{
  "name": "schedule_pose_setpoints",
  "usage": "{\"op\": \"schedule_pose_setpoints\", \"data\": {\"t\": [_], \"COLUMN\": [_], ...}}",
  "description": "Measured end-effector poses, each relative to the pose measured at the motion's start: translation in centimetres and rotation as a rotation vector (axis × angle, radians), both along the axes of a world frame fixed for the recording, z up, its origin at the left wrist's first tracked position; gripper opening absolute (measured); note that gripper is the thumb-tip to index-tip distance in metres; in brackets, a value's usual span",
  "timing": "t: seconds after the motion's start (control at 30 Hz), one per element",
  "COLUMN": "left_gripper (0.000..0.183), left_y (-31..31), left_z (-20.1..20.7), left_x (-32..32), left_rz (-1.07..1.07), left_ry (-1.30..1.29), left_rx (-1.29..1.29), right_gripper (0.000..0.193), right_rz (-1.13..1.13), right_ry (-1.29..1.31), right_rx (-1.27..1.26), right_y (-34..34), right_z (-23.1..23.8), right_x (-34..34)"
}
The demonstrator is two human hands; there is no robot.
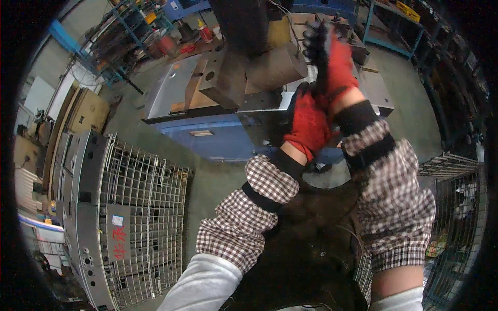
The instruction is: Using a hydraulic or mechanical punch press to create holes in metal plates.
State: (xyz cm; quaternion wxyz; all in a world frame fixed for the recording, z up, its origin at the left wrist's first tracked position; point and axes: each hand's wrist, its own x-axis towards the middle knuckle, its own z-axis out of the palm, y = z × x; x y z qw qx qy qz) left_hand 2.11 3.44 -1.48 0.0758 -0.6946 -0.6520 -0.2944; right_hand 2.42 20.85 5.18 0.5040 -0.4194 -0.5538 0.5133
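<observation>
My right hand (337,65), in a red glove with dark fingers and palm, is raised over the right part of a machine's worktable; its fingers are spread and somewhat blurred, with nothing seen in them. Just below it, my left hand (310,124) wears a matching red glove and lies against the base of the right hand. Some left fingers are hidden behind the right hand, so their grip does not show. Left of both hands are a brown-grey metal cylinder (277,67) and a metal block with a hole (220,78), below a dark column (238,26).
The machine's blue base (207,135) stands ahead. Wire mesh cages stand at the left (148,207) and right (454,207). A flat grey metal panel (85,217) leans by the left cage. Blue shelving (394,31) and a red bottle (205,33) are farther back.
</observation>
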Motion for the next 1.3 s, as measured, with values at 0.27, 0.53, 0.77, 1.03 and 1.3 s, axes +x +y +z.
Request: {"op": "schedule_pose_setpoints", "data": {"t": [0.27,0.53,0.77,1.03,1.3], "left_gripper": [0.071,0.08,0.076,0.075,0.074], "left_y": [-1.9,-0.5,0.5,0.5,0.4], "left_z": [3.0,-0.3,-1.6,-0.7,-0.2], "left_x": [-1.1,-1.1,-1.3,-1.0,-1.1], "left_rz": [0.095,-1.091,-1.118,-1.207,-1.243], "left_ry": [0.153,-2.284,-2.502,-2.441,-2.424], "left_rx": [-0.128,0.042,-0.013,-0.079,-0.087], "right_gripper": [0.052,0.061,0.07,0.077,0.084], "right_rz": [-0.404,-0.182,-0.019,0.329,0.336], "right_ry": [-0.217,0.021,0.105,0.362,0.272], "right_rx": [1.603,1.649,1.566,1.214,1.107], "right_y": [-14.5,-20.3,-22.0,-21.6,-22.6], "right_z": [11.6,15.9,17.4,18.1,18.4], "right_x": [5.7,2.8,0.6,-1.5,-0.1]}}
